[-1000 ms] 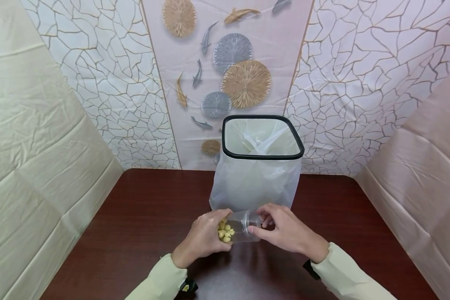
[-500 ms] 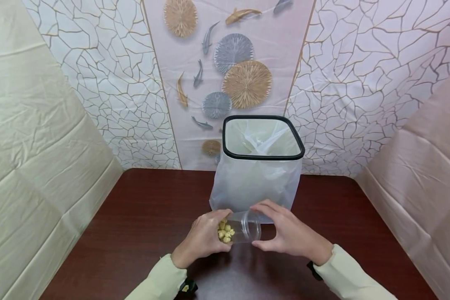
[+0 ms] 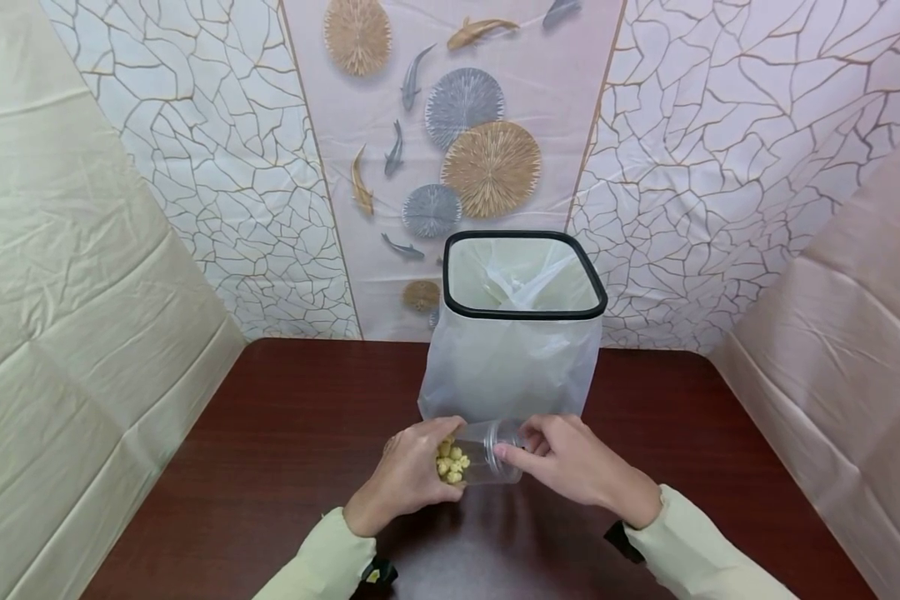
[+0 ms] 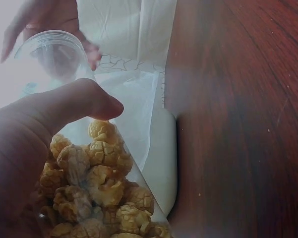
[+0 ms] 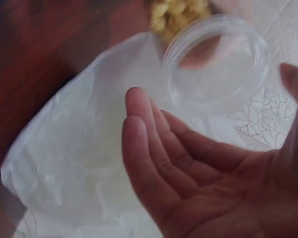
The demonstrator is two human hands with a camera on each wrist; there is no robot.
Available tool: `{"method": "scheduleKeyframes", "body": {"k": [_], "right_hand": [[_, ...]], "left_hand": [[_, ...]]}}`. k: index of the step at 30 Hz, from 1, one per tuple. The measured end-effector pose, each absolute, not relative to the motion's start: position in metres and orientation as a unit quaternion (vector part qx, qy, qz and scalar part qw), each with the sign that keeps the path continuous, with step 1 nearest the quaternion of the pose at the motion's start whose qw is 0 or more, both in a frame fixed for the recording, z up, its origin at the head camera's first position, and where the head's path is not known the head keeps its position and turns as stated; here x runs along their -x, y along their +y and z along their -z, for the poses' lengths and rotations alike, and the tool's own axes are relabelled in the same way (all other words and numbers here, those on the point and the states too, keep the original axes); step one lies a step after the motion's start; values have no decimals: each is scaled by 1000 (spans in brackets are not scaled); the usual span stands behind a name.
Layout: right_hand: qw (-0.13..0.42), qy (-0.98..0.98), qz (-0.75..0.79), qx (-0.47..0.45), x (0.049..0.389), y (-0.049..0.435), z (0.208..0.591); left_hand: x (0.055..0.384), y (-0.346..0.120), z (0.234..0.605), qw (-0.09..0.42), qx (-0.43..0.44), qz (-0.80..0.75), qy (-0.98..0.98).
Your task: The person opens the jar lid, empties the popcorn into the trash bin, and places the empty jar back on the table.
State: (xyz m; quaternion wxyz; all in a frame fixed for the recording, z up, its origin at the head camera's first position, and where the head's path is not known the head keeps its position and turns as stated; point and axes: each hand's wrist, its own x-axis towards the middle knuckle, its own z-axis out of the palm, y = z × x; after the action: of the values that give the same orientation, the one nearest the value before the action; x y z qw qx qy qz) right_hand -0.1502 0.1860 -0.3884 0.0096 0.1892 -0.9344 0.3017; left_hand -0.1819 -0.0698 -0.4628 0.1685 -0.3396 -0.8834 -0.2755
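Note:
My left hand (image 3: 412, 471) grips a clear plastic jar (image 3: 476, 454), which lies on its side above the table. Caramel-coloured popcorn (image 4: 104, 183) is gathered toward the jar's base, by the left palm. The jar's clear round lid end (image 5: 218, 67) points to the right. Around that end hovers my right hand (image 3: 570, 458); in the head view its thumb overlaps the rim and the fingers bend behind it. The right wrist view shows the same fingers (image 5: 153, 148) loosely bent and apart from the lid end, though that view is blurred.
Just behind the hands stands a white bin (image 3: 513, 367) with a black rim and a white liner bag. A dark red-brown table (image 3: 307, 433) lies under everything. Patterned cloth (image 3: 255, 167) hangs behind, and pale cloth walls flank both sides.
My right hand was near the lid end with bent fingers, then spread wide around it, and is now drawn in again with thumb over the rim. The left hand and jar stay put.

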Motion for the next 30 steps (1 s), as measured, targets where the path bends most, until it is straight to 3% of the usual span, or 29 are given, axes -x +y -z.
{"method": "scheduleKeyframes", "body": {"k": [4,8,19,30], "right_hand": [[-10,-931,-316,-183,150,185,388],[9,-917,-335,-215,150,185,389],[161,-911,-242,-294,144,190,382],[141,-932,-159,-294,148,222,382]], "left_hand": [[182,-68,462,171,339,275,-883],[182,-67,462,173,339,277,-882],[186,-85,457,158,326,293,-885],[187,-117,461,158,303,297,-892]]}}
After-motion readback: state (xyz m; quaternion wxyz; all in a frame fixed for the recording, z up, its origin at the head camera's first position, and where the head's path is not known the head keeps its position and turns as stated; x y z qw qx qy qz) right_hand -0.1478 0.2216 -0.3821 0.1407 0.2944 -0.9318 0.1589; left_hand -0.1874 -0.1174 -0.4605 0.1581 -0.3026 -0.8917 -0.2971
